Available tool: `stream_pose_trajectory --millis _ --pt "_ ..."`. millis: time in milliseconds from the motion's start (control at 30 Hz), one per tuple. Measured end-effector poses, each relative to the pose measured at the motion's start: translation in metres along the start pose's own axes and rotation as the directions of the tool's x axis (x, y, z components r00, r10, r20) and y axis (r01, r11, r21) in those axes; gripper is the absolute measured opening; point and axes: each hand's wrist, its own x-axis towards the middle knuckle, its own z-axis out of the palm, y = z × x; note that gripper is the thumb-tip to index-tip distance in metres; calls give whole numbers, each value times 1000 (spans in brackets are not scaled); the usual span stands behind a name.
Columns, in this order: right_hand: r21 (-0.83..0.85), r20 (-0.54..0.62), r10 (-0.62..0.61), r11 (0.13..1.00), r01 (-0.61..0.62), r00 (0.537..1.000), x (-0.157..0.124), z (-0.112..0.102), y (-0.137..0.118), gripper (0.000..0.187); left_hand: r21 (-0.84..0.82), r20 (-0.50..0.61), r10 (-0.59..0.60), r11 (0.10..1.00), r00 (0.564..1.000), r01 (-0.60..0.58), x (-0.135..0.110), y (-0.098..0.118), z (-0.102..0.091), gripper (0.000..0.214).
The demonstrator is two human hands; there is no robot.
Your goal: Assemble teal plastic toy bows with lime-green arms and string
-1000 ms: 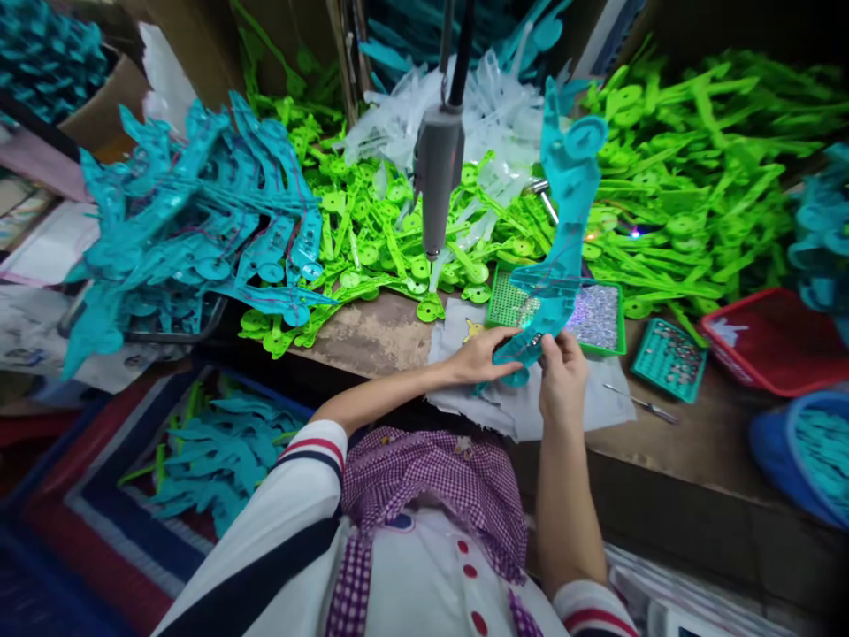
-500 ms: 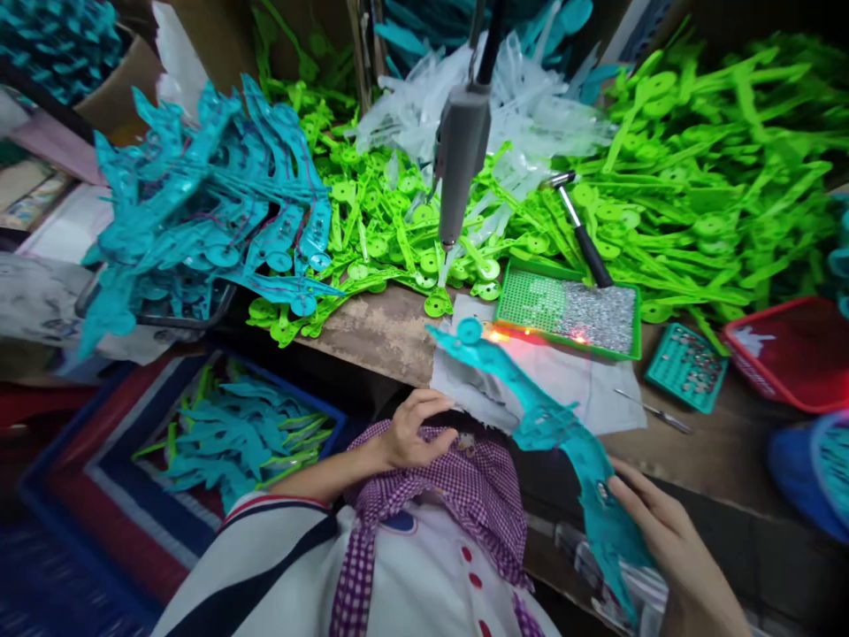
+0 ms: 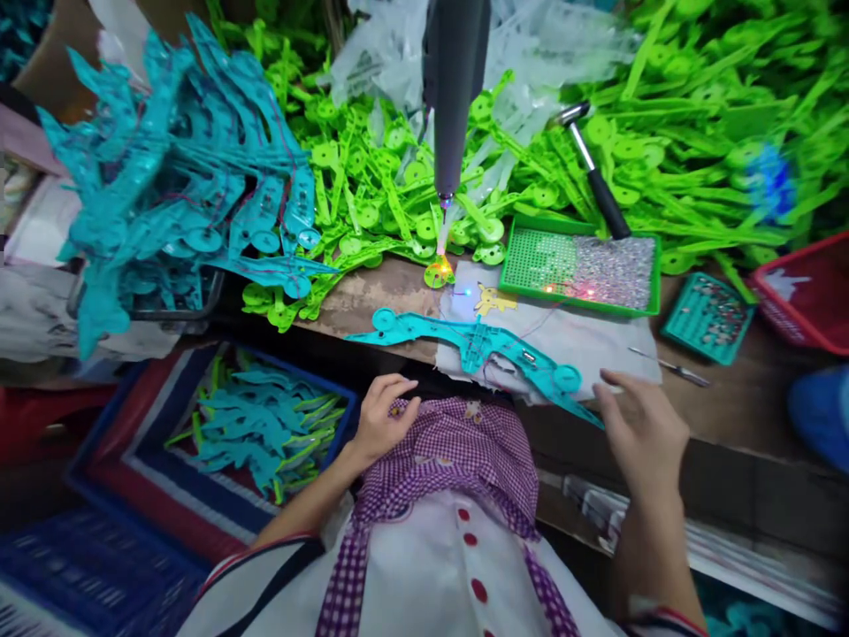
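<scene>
A turquoise bow-shaped plastic part [image 3: 474, 341] lies across the front edge of the workbench, partly on a white cloth [image 3: 590, 341]. Thin wires and small fittings show on its upper face. My right hand [image 3: 643, 429] is just beside the part's right tip, fingers apart and holding nothing. In front of the checked apron [image 3: 457, 451], my left hand [image 3: 386, 414] hovers with bent fingers, thumb apart and nothing between them. Above the bench hangs a grey electric screwdriver [image 3: 455, 106], its tip pointing down at a lit green plastic piece [image 3: 438, 272].
Lime-green parts [image 3: 398, 195] are heaped along the back; wired turquoise parts [image 3: 199, 177] are stacked at left. A green tray [image 3: 514, 287] of small metal pieces, a hammer [image 3: 600, 181], a smaller teal tray [image 3: 709, 318] and a thin screwdriver [image 3: 669, 364] lie at right. A blue crate [image 3: 86, 473] stands lower left.
The turquoise part has gone from my right hand onto the bench and now shows its wired face. My right hand has let go, and my left hand has shifted slightly.
</scene>
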Motion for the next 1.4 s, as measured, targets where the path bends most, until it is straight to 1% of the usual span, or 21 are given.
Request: stream_pose_trajectory --millis 67,133,200,267,367,433,500,533,600,667,733,800,867,900,933,967,1033,1133,1200,1300,1400 --pt "-43 -38 7 999 -9 999 -33 6 -4 26 -96 -9 -20 995 1000 19 21 10 8 17" --pt "-124 -37 -9 992 5 999 -50 21 -8 29 -219 -4 24 976 1000 -24 51 23 21 16" --pt "-232 -7 -31 972 28 1000 -50 36 -9 27 -298 101 121 951 988 -86 82 36 32 17" --pt "-276 21 -34 960 39 999 -40 45 -7 25 -343 238 225 930 945 -135 107 49 37 21" --pt "-216 75 -44 975 59 996 -21 45 -3 31 -383 431 352 905 831 -185 123 64 39 22" --pt "-154 93 -39 987 54 995 -10 39 -3 32 -357 545 437 893 716 -273 118 67 46 25" --pt "-94 79 -24 995 32 997 -5 30 -6 30 -293 633 500 861 590 -415 105 63 60 26" --pt "-61 72 -19 998 24 997 -4 25 -9 28 -255 661 515 839 546 -481 98 59 69 23" --pt "25 84 -12 1000 10 996 -8 15 -16 23 -196 679 528 800 510 -567 85 46 85 12" --pt "134 134 -4 991 -14 991 -16 7 -23 16 -184 663 544 784 515 -593 78 34 95 15" --pt "222 159 18 974 -53 987 -22 3 -27 12 -219 621 555 801 554 -557 78 27 98 20" --pt "274 86 41 960 -63 995 -24 2 -29 10 -267 547 508 859 666 -436 83 28 97 17" --pt "274 -28 45 961 -36 999 -20 6 -30 9 -310 444 365 920 818 -242 90 37 95 12" --pt "261 -69 40 965 -20 997 -18 8 -30 11 -330 399 270 934 877 -137 94 42 94 12" --pt "246 -86 30 969 -8 996 -15 11 -31 15 -353 370 178 935 912 -39 96 48 94 12" --pt "233 -79 14 972 4 997 -12 15 -33 21 -375 361 102 926 927 44 98 52 94 13" --pt "222 -45 -32 974 41 998 -6 22 -37 29 -415 388 11 895 922 164 99 59 95 12" --pt "214 -44 -97 971 105 994 1 33 -43 18 -474 445 -30 840 895 264 96 62 95 11" --pt "236 -53 -75 968 86 996 3 39 -44 13 -529 486 -34 784 873 325 93 63 96 15" --pt "360 57 37 931 -56 998 5 44 -40 19 -582 534 -37 709 845 399 89 64 99 22" --pt "475 199 158 848 -236 967 6 43 -34 26 -559 520 -47 737 853 381 88 64 104 14"
